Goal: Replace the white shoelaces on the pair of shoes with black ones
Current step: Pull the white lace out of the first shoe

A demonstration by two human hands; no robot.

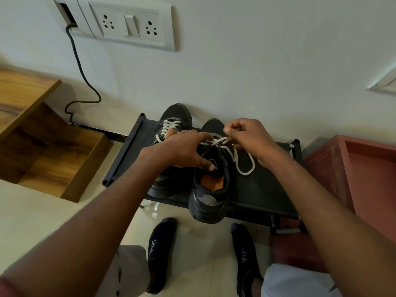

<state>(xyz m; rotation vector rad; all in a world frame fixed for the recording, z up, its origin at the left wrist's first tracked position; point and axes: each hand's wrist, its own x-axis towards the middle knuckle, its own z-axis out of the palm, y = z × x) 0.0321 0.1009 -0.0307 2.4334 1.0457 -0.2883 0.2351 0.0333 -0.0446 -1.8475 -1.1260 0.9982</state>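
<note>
Two dark grey shoes stand side by side on a black rack (263, 189), toes toward the wall. The left shoe (177, 116) has its white lace threaded through the eyelets. The right shoe (211, 196) shows an orange insole, and its white lace (244, 166) hangs loose in a loop over the rack. My left hand (182, 148) lies across both shoes, its thumb pressing on the right shoe's tongue and its fingertips at the lace crossings. My right hand (246, 133) pinches the white lace above the right shoe's toe end. No black laces are in view.
A wooden shelf unit (42, 146) stands at the left and a red box (353, 174) at the right. A wall socket plate (130, 24) sits above with a black cable (81, 73) trailing down. My feet in dark socks (160, 249) stand on the tiled floor.
</note>
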